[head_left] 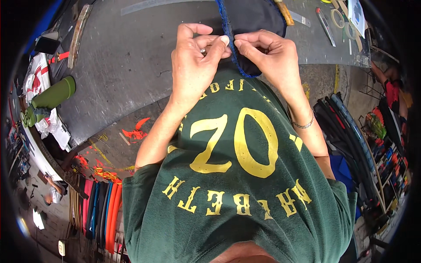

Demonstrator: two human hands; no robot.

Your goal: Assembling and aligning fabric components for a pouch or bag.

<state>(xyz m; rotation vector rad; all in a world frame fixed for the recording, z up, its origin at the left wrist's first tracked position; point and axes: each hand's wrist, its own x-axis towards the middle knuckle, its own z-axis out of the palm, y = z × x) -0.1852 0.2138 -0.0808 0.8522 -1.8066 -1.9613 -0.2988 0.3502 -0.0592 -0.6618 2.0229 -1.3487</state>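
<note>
A piece of black fabric (258, 19) with a blue overlocked edge (225, 19) lies over the near side of the table, its lower corner against my shirt. My left hand (193, 59) pinches the blue edge between thumb and fingers, and a ring shows on one finger. Just to the right, my right hand (276, 55) has thumb and forefinger closed on the fabric beside the same edge. The two sets of fingertips are a short way apart. Whatever lies under the fingers is hidden.
The dark table (127, 57) carries a cutter knife (325, 27), tape rolls (337, 18), a metal ruler (300, 18) and a wooden strip (80, 36). A green bottle (55, 93) lies at the left edge. Fabric rolls (103, 215) stand lower left, others (346, 131) at right. Orange scraps (137, 130) litter the floor.
</note>
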